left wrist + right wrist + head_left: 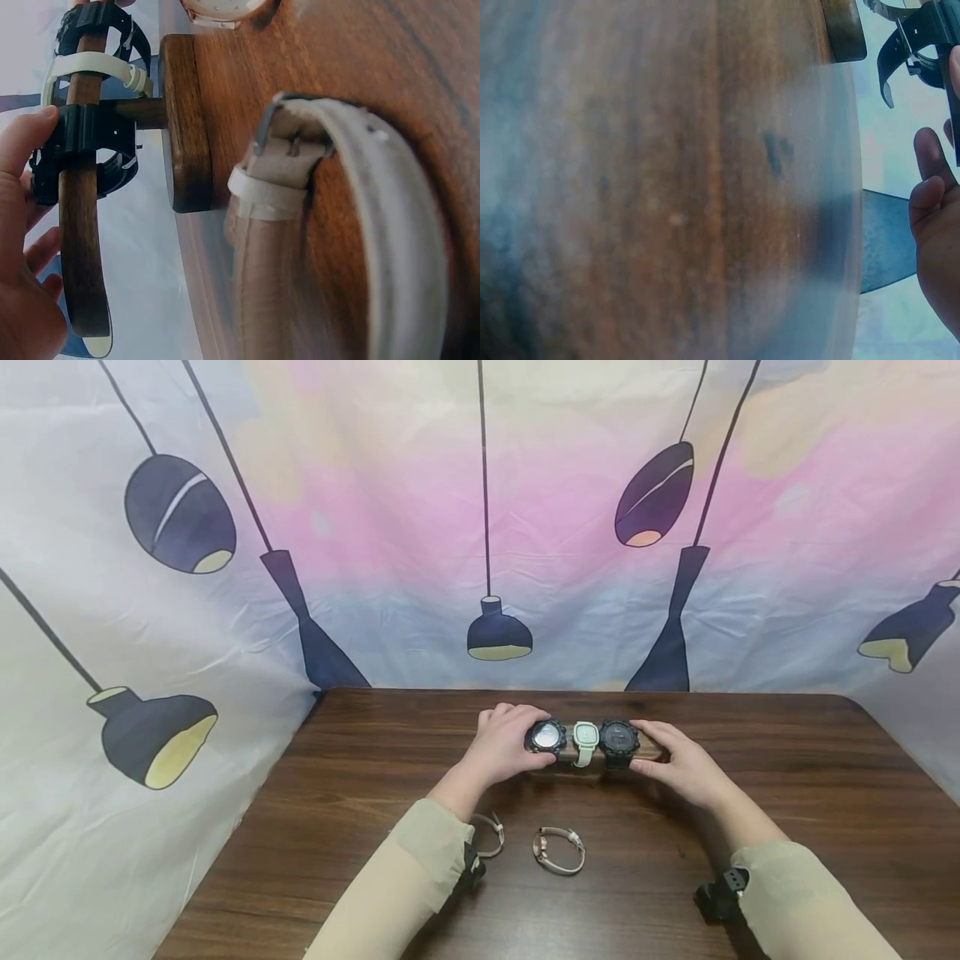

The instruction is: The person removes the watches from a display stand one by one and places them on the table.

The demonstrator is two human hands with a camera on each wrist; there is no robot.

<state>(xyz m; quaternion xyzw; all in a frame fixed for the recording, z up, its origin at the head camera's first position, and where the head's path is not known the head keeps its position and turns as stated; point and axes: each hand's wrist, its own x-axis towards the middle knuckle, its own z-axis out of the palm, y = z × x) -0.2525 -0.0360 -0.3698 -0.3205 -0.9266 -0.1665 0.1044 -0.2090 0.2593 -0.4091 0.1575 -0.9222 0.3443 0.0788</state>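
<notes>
A T-shaped dark wooden watch stand [79, 240] on the table carries three watches on its bar. At the left is a black watch with a silvery face [548, 737], in the middle a pale mint watch [586, 736], at the right an all-black watch [619, 738]. My left hand [501, 745] grips the silvery-faced watch, thumb below and fingers above it. The thumb presses on its black strap [82, 124] in the left wrist view. With thumb and forefinger at its right edge, my right hand [686, 764] holds the all-black watch around the bar's right part.
Nearer me on the brown wooden table [637, 893] lie two buckled watches with pale straps: a rose-gold one [540, 846] and another [500, 837] partly behind my left sleeve. A cloth backdrop [420, 527] printed with lamps hangs behind the table's far edge.
</notes>
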